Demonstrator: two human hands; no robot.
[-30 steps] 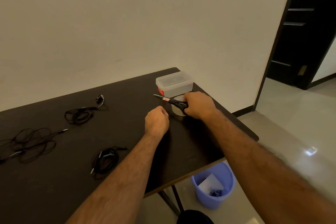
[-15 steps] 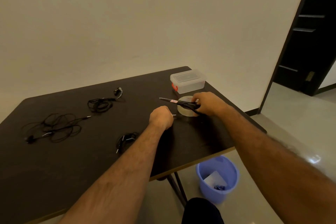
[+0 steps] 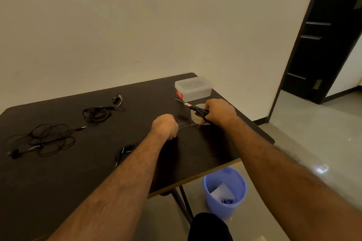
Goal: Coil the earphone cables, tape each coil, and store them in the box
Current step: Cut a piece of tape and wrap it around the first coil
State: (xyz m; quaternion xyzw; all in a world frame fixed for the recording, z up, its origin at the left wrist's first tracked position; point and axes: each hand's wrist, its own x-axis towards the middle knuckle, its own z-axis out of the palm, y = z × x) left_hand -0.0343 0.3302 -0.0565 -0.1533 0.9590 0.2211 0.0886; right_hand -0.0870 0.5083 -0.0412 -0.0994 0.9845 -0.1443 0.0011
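Now tape (image 3: 184, 122) between both hands (image 3: 193, 121).

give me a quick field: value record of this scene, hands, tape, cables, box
left hand: left hand pinches the free end of a clear tape strip
right hand: right hand holds the scissors against the tape roll
tape: strip pulled out from roll, uncut
cables: loose earphone tangle; far earphone bundle; near earphone coil
box: clear box, lid on, on the table
floor: blue bin
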